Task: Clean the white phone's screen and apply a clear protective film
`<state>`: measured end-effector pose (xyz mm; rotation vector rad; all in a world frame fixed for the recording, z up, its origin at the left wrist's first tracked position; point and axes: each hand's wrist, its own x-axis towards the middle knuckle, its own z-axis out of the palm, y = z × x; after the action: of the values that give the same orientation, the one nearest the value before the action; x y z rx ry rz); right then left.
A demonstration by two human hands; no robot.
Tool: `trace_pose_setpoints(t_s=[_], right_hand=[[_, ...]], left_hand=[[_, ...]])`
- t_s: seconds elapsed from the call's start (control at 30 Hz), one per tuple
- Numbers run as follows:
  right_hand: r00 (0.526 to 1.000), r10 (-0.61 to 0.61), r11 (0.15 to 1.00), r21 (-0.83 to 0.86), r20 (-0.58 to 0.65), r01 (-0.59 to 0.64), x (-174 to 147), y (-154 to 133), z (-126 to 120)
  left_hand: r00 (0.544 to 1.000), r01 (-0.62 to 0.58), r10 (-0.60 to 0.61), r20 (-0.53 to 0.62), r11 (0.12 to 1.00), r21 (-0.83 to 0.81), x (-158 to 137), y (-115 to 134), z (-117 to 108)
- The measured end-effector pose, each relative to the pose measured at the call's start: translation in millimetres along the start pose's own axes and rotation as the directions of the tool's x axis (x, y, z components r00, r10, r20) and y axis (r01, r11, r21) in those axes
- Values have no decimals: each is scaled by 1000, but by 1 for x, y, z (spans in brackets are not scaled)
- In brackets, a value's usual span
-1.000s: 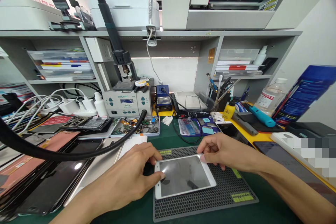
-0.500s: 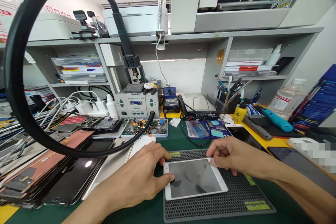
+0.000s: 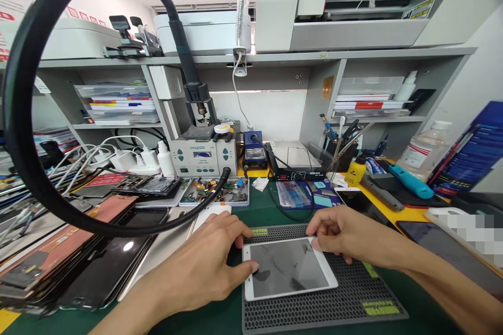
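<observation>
A green-topped workbench (image 3: 220, 319) carries a grey honeycomb pad (image 3: 306, 315) near its front edge. Stacked flat panels (image 3: 102, 267) crowd its left side. Toward its back edge stand a grey control unit (image 3: 202, 159) and a black-based plate (image 3: 296, 154), a parts tray (image 3: 239, 202) before the unit. A dark-screened phone (image 3: 434, 241) lies along the right edge.

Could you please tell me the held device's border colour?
The device's border is white, clearest in the head view.
</observation>
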<state>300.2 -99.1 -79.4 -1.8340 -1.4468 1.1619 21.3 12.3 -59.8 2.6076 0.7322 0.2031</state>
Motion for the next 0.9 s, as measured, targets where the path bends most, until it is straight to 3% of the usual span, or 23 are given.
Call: trace_pose_setpoints(t_s=[0.9], right_hand=[[999, -4, 1000, -24, -33, 3, -2, 1, 0]], left_hand=[[1000, 27, -28, 10, 999, 17, 0, -6, 5]])
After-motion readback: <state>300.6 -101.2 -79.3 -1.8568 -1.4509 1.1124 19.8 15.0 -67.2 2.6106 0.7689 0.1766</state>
